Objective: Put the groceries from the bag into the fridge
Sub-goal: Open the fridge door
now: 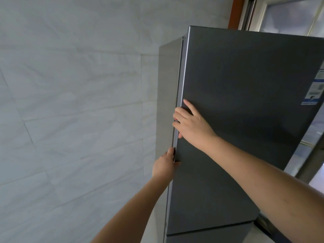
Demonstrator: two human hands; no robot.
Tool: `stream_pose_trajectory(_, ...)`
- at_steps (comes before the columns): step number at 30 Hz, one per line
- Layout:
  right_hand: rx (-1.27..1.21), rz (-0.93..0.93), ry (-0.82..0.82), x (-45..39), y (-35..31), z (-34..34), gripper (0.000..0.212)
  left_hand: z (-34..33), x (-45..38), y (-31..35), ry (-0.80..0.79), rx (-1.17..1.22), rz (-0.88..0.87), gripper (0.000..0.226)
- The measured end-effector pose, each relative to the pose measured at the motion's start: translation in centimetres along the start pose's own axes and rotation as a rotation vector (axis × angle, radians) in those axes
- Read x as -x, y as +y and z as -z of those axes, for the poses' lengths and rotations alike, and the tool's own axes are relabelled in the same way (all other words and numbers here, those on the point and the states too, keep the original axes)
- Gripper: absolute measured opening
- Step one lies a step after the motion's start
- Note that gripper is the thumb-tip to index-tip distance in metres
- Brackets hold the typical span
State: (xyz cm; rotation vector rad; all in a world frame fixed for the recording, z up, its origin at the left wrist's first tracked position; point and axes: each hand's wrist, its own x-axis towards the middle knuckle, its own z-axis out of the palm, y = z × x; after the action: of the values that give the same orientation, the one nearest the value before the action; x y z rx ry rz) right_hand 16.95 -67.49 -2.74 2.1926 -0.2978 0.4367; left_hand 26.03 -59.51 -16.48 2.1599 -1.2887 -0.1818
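Observation:
A tall dark grey fridge (pixel 245 106) fills the right half of the head view. Its upper door looks flush with the cabinet, and a silver strip runs down the door's left edge (pixel 182 81). My right hand (pixel 192 122) lies on the door front, fingers curled around that left edge. My left hand (pixel 164 165) grips the same edge lower down, fingertips tucked behind it. The seam to a lower door (pixel 210 228) shows near the bottom. No bag or groceries are in view.
A pale marbled tile wall (pixel 70 111) stands close on the left of the fridge. A label sticker (pixel 313 90) sits on the door's right side. A window with a brown frame (pixel 280 13) is behind the fridge top.

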Motion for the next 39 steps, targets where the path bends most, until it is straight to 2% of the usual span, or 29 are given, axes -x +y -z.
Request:
stream_pose_trajectory(4,0.004,-0.014,-0.019,0.5,-0.4,0.6,0.026,0.3,0.5,0.1,-0.018,-0.014,-0.019,0.026)
stream_pose_trajectory(9,-0.047,-0.028,0.047,3.4,-0.6,2.3,0.031,0.0,3.1,0.1,-0.026,-0.03,-0.098,0.027)
stream_pose_trajectory(18,-0.098,-0.096,-0.04,8.5,-1.6,6.5,0.047,1.2,6.6,0.2,-0.145,-0.2,-0.314,0.035)
stream_pose_trajectory(21,-0.088,-0.168,-0.039,10.4,-2.4,7.5,0.039,1.8,6.9,-0.3,-0.18,-0.218,-0.361,0.033)
stream_pose_trajectory(26,-0.007,-0.327,0.059,15.1,-4.5,9.5,0.014,2.0,7.1,-0.8,-0.136,-0.202,-0.435,0.032)
stream_pose_trajectory(28,0.019,-0.394,0.081,17.2,-5.1,10.0,0.013,1.7,7.3,-0.5,-0.121,-0.173,-0.493,0.031)
stream_pose_trajectory(32,0.018,-0.498,0.139,21.0,-5.4,10.6,0.018,0.4,7.5,0.8,-0.124,-0.162,-0.588,0.043)
stream_pose_trajectory(35,0.02,-0.509,0.175,23.9,-5.2,10.8,0.015,-0.8,7.8,2.5,-0.168,-0.073,-0.672,0.057)
stream_pose_trajectory(39,0.025,-0.573,0.172,27.4,-5.1,11.3,0.021,-2.9,7.9,5.0,-0.215,0.0,-0.785,0.067)
